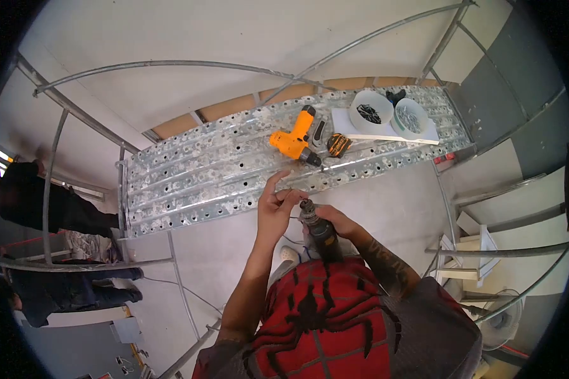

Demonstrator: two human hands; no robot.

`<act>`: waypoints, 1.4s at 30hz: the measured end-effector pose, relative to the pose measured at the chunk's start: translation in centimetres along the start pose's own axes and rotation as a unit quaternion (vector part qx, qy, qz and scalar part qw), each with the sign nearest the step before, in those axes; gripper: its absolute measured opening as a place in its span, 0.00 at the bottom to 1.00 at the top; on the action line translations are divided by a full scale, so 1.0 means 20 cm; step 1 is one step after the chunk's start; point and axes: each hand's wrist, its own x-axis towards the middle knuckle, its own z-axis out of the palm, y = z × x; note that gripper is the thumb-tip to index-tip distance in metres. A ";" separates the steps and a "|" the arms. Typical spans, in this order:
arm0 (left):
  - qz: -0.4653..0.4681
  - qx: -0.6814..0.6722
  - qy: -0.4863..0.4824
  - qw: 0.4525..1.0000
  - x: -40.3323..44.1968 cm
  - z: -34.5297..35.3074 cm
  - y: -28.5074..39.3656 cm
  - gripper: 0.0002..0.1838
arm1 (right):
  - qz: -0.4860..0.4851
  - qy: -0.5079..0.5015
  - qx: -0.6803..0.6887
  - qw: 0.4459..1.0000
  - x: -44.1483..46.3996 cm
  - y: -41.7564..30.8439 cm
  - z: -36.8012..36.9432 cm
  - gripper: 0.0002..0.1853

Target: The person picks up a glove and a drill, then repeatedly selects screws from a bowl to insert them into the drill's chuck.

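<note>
A dark power tool (324,239) with a metal chuck is held close against my red and grey shirt, its chuck pointing up and away from me. My right hand (338,220) is closed round its upper body, just below the chuck. My left hand (277,205) is at the left of the chuck, with thumb and fingers pinched together near its tip and the index finger raised. Whatever the pinch holds is too small to make out. Beyond my hands, an orange and black drill (292,140) lies on the perforated metal platform (196,170).
On the platform are a tape measure (339,145), a grey cutter (319,133) and a white board (385,136) bearing two tubs (371,108) of fasteners. Scaffold tubes (76,114) surround it. Two people (38,199) are at the left, and a fan (499,316) is at the right.
</note>
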 end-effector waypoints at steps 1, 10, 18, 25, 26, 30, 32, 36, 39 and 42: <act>-0.001 0.000 -0.001 1.000 0.00 0.00 0.00 0.25 | 0.000 0.001 0.001 1.000 0.01 0.03 -0.02 0.35; -0.028 0.003 -0.036 0.999 -0.03 0.02 0.03 0.21 | -0.019 -0.009 -0.088 0.996 -0.06 -0.06 0.08 0.38; -0.013 0.019 -0.039 0.999 -0.05 0.04 0.05 0.19 | 0.032 0.057 -0.031 0.997 -0.11 -0.13 0.15 0.36; 0.004 0.040 -0.058 0.997 -0.07 0.05 0.06 0.19 | -0.120 0.195 -0.452 0.862 -0.15 -0.15 0.21 0.31; 0.006 0.038 -0.059 0.998 -0.07 0.06 0.06 0.20 | -0.076 0.136 -0.247 0.956 -0.16 -0.17 0.19 0.29; 0.006 0.048 -0.069 0.996 -0.06 0.09 0.07 0.20 | -0.067 0.066 -0.188 0.978 -0.22 -0.21 0.17 0.28; 0.005 0.055 -0.071 0.996 -0.06 0.10 0.06 0.20 | -0.107 0.130 -0.329 0.929 -0.21 -0.18 0.15 0.26; 0.009 0.069 -0.082 0.994 -0.04 0.11 0.07 0.20 | -0.062 0.106 -0.147 0.982 -0.24 -0.21 0.15 0.29; 0.023 0.063 -0.081 0.994 -0.02 0.13 0.06 0.20 | -0.025 0.104 -0.130 0.986 -0.25 -0.24 0.18 0.35; 0.015 0.072 -0.087 0.993 -0.01 0.16 0.09 0.19 | -0.072 0.148 -0.285 0.944 -0.22 -0.17 0.14 0.41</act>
